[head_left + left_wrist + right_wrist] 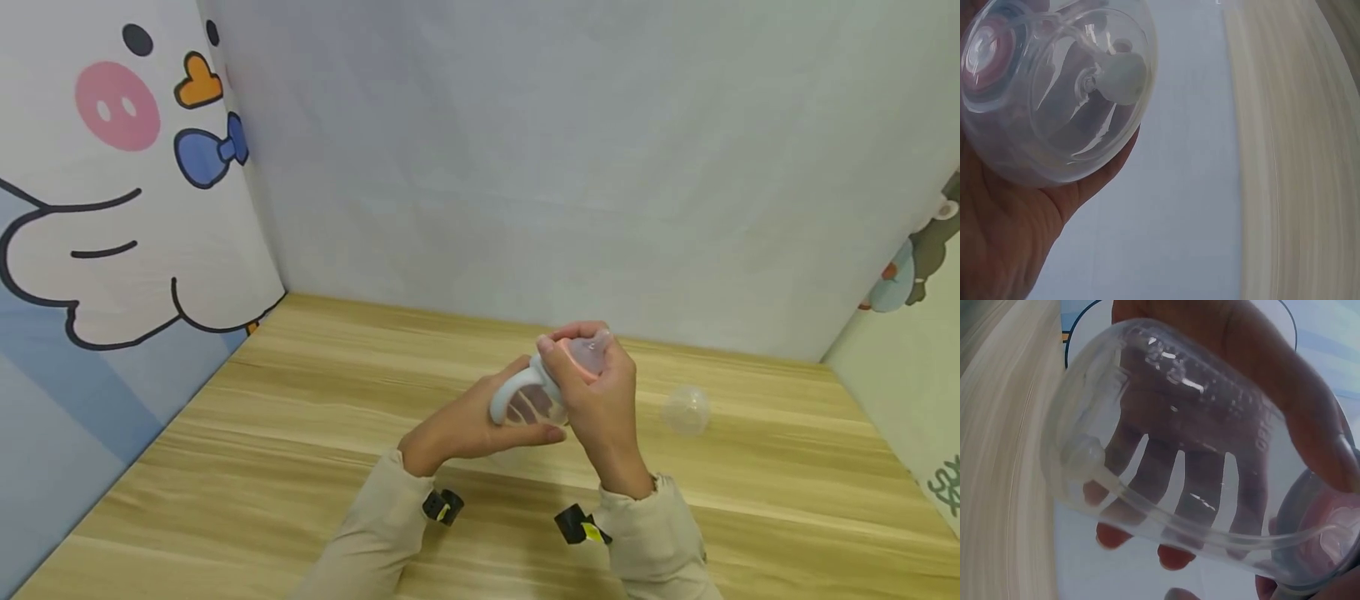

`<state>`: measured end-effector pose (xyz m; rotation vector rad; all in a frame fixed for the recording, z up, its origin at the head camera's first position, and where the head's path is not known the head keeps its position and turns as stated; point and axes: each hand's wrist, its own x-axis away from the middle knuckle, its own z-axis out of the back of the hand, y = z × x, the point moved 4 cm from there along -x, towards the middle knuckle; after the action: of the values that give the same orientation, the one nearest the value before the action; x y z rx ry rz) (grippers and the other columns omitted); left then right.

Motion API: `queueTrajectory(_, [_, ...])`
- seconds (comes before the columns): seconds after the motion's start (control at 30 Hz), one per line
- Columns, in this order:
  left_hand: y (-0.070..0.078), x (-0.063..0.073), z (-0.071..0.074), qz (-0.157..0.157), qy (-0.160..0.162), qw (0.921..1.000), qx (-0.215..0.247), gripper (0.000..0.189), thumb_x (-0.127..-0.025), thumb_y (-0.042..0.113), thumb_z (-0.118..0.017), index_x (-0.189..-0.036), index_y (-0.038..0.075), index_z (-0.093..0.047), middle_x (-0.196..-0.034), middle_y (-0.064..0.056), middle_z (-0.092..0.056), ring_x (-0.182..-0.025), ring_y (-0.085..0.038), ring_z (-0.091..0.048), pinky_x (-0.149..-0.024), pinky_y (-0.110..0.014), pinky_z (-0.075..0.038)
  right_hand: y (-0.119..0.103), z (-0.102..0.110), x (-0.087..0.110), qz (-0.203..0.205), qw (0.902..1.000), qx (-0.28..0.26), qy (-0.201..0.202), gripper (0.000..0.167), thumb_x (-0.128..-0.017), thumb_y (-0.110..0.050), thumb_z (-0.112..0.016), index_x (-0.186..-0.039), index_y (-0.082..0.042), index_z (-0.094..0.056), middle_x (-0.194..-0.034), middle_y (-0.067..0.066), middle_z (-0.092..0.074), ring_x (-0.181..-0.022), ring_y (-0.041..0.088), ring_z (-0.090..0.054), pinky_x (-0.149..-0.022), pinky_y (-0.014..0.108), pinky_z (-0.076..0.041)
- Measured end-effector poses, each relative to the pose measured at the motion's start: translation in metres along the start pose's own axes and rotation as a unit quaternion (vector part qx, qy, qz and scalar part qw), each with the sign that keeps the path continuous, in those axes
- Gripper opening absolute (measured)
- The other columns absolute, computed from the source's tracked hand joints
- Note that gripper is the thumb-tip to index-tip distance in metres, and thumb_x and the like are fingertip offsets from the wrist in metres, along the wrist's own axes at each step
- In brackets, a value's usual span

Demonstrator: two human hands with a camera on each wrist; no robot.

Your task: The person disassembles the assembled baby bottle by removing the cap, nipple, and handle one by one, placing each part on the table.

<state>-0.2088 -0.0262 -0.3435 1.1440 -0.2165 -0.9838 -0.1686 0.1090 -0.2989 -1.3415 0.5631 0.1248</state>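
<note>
A clear baby bottle [536, 404] with a pale blue handle [504, 398] is held tilted above the table. My left hand [480, 417] grips its body, fingers wrapped behind it and thumb along the near side. In the right wrist view, those fingers show through the clear bottle wall [1191, 425]. Around the pink collar [576, 360] below the translucent nipple [591, 352], my right hand [603, 408] curls its fingers and thumb. Inside the bottle runs a thin straw [1210, 539] with a round weight [1122, 78] at its end.
On the wooden table [337, 517], to the right of my hands, lies a clear dome cap [687, 410]. A pale grey wall [525, 167] stands behind the table, with a cartoon-printed panel [150, 275] at the left.
</note>
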Motion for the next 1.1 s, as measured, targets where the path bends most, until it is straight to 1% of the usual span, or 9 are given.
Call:
queueTrajectory(0.13, [0.001, 0.0, -0.003, -0.009, -0.002, 0.9998, 0.017, 0.069, -0.092, 0.025, -0.075, -0.148, 0.036, -0.037, -0.117, -0.005, -0.068, -0.099, -0.014, -0.067, -0.083, -0.031, -0.058, -0.002, 0.0, 0.001, 0.003, 0.9999, -0.014, 0.008, 0.014, -0.091, -0.014, -0.072, -0.1, -0.009, -0.063, -0.09, 0.004, -0.063, -0.074, 0.019, -0.061, -0.061, 0.03, -0.055])
queueTrajectory(0.3, [0.002, 0.003, -0.004, 0.008, -0.005, 0.9998, 0.018, 0.07, -0.092, 0.028, -0.075, -0.149, 0.037, -0.035, -0.116, -0.001, -0.069, -0.097, -0.01, -0.067, -0.083, -0.03, -0.058, -0.003, 0.001, 0.002, 0.005, 0.9997, -0.021, 0.007, 0.01, -0.091, -0.011, -0.071, -0.098, -0.008, -0.064, -0.085, 0.004, -0.062, -0.069, 0.019, -0.06, -0.059, 0.031, -0.055])
queueTrajectory(0.37, [0.003, 0.003, -0.004, 0.014, -0.01, 0.9998, 0.012, 0.069, -0.092, 0.03, -0.074, -0.149, 0.036, -0.036, -0.115, 0.0, -0.069, -0.096, -0.009, -0.066, -0.082, -0.03, -0.058, -0.003, 0.002, 0.002, 0.003, 0.9996, -0.026, 0.005, 0.009, -0.091, -0.01, -0.07, -0.098, -0.008, -0.064, -0.085, 0.003, -0.064, -0.069, 0.019, -0.061, -0.059, 0.03, -0.056])
queueTrajectory(0.53, [0.008, 0.002, -0.003, 0.02, -0.018, 0.9996, -0.01, 0.062, -0.094, 0.031, -0.072, -0.147, 0.028, -0.04, -0.108, 0.0, -0.069, -0.09, -0.009, -0.066, -0.077, -0.027, -0.058, -0.005, 0.002, 0.002, -0.007, 0.998, -0.063, -0.009, 0.008, -0.092, -0.007, -0.068, -0.098, -0.007, -0.063, -0.089, 0.002, -0.07, -0.075, 0.017, -0.066, -0.063, 0.028, -0.057])
queueTrajectory(0.67, [0.009, 0.003, -0.002, 0.017, -0.025, 0.9994, -0.018, 0.062, -0.094, 0.033, -0.071, -0.147, 0.023, -0.041, -0.108, -0.003, -0.069, -0.09, -0.007, -0.067, -0.079, -0.027, -0.058, -0.005, 0.003, 0.004, -0.005, 0.9972, -0.074, -0.015, 0.008, -0.092, -0.006, -0.068, -0.098, -0.007, -0.062, -0.091, 0.004, -0.071, -0.076, 0.017, -0.067, -0.065, 0.028, -0.057])
queueTrajectory(0.77, [0.009, 0.005, 0.0, 0.005, -0.03, 0.9992, -0.024, 0.066, -0.096, 0.043, -0.068, -0.15, 0.02, -0.038, -0.112, -0.006, -0.068, -0.092, -0.006, -0.066, -0.08, -0.026, -0.058, -0.006, 0.003, 0.004, 0.004, 0.9971, -0.073, -0.021, 0.008, -0.093, -0.007, -0.068, -0.099, -0.007, -0.062, -0.092, 0.005, -0.071, -0.076, 0.018, -0.068, -0.064, 0.029, -0.058])
queueTrajectory(0.93, [0.01, 0.006, 0.005, -0.029, -0.04, 0.9987, -0.012, 0.075, -0.096, 0.064, -0.053, -0.149, 0.014, -0.039, -0.115, -0.01, -0.065, -0.093, -0.008, -0.064, -0.079, -0.027, -0.058, -0.011, 0.002, 0.002, 0.026, 0.9949, -0.081, -0.053, 0.008, -0.094, -0.009, -0.065, -0.1, -0.006, -0.061, -0.094, 0.007, -0.072, -0.079, 0.02, -0.071, -0.066, 0.031, -0.06])
queueTrajectory(1.0, [0.011, 0.006, 0.006, -0.035, -0.043, 0.9984, -0.001, 0.076, -0.096, 0.067, -0.051, -0.147, 0.013, -0.041, -0.114, -0.012, -0.064, -0.093, -0.01, -0.063, -0.08, -0.028, -0.058, -0.014, 0.003, 0.001, 0.036, 0.9933, -0.086, -0.068, 0.007, -0.095, -0.008, -0.064, -0.101, -0.005, -0.061, -0.095, 0.008, -0.072, -0.081, 0.021, -0.072, -0.067, 0.032, -0.061])
queueTrajectory(1.1, [0.012, 0.007, 0.007, -0.034, -0.044, 0.9984, 0.014, 0.076, -0.095, 0.067, -0.052, -0.146, 0.012, -0.042, -0.115, -0.012, -0.063, -0.094, -0.01, -0.063, -0.08, -0.029, -0.058, -0.016, 0.004, 0.001, 0.044, 0.9922, -0.084, -0.081, 0.009, -0.095, -0.008, -0.063, -0.102, -0.003, -0.06, -0.097, 0.007, -0.071, -0.083, 0.02, -0.072, -0.067, 0.032, -0.061])
